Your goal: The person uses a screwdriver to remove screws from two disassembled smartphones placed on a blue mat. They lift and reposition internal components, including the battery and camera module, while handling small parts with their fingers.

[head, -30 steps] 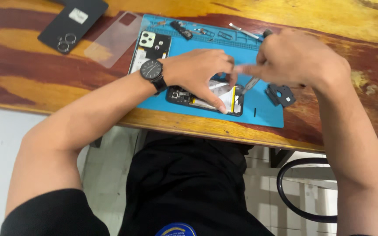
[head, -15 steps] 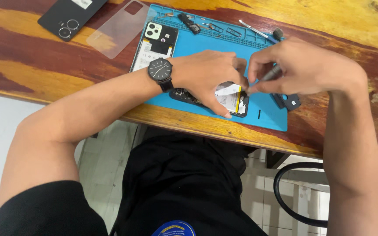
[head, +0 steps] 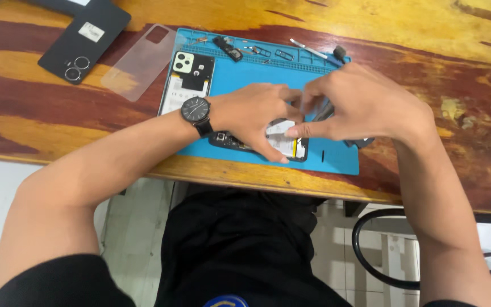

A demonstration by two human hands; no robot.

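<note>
Just right of frame centre, an opened phone [head: 284,145] lies on a blue work mat [head: 257,79] near the front edge of the wooden bench [head: 46,119]. The left hand [head: 251,116] presses down on it from the left with fingers spread, while the right hand [head: 359,105] meets it from the right with fingertips pinched narrow over the phone's upper edge; what they pinch is blurred. Left of the hands a detached back cover [head: 186,82] rests on the mat, and a clear case [head: 140,61] and a black phone [head: 83,38] lie in the upper left.

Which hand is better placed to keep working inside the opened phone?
Probably the right hand: its fingertips sit over the opened phone on the blue mat, while the left hand lies flat, pinning it.
</note>
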